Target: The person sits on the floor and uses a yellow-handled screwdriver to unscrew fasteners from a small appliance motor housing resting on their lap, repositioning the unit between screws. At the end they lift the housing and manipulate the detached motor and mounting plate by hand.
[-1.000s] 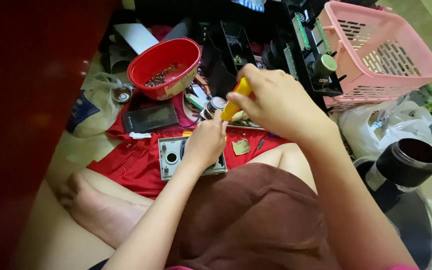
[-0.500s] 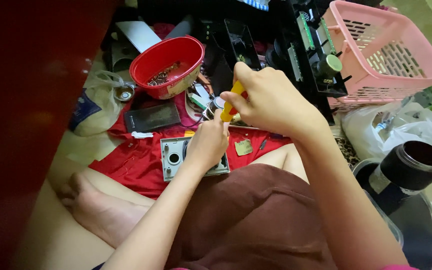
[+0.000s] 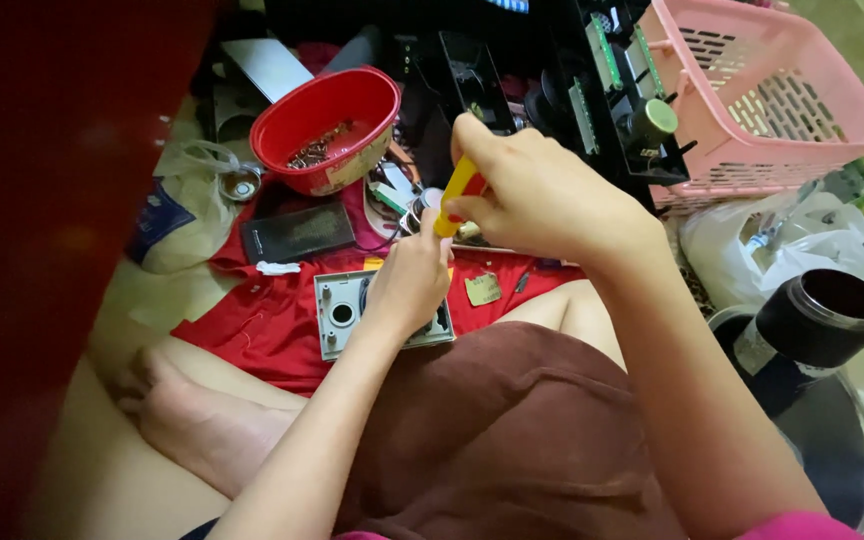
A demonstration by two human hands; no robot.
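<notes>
Floor space, tiled and pale, is covered here by a red cloth (image 3: 252, 325) on which a seated person works cross-legged, a brown garment over the lap and a bare foot (image 3: 187, 420) at the left.

Nearest, the left hand (image 3: 410, 285) presses down on a grey square plate (image 3: 340, 315) with a round hole, lying flat on the cloth; its grip is closed over the plate's middle, so what sits beneath the fingers cannot be told. Just above it, the right hand (image 3: 542, 195) pinches a yellow-handled screwdriver (image 3: 455, 195), thumb and fingers pressed together around the handle, the shaft angled down toward the left hand and hidden behind it.

To do this well, I judge the plate should stay pinned flat and the tool kept in line with whatever it engages, turned with light downward pressure so the tip does not slip off.

Beside the plate lies a small brass-coloured tag (image 3: 483, 290). Farther out sit a dark flat case (image 3: 297, 232), a red bowl (image 3: 327, 125) of small metal parts, a black electronic chassis (image 3: 592, 90), and a pink basket (image 3: 772, 100). At the right stands a black cylinder (image 3: 817, 325).
</notes>
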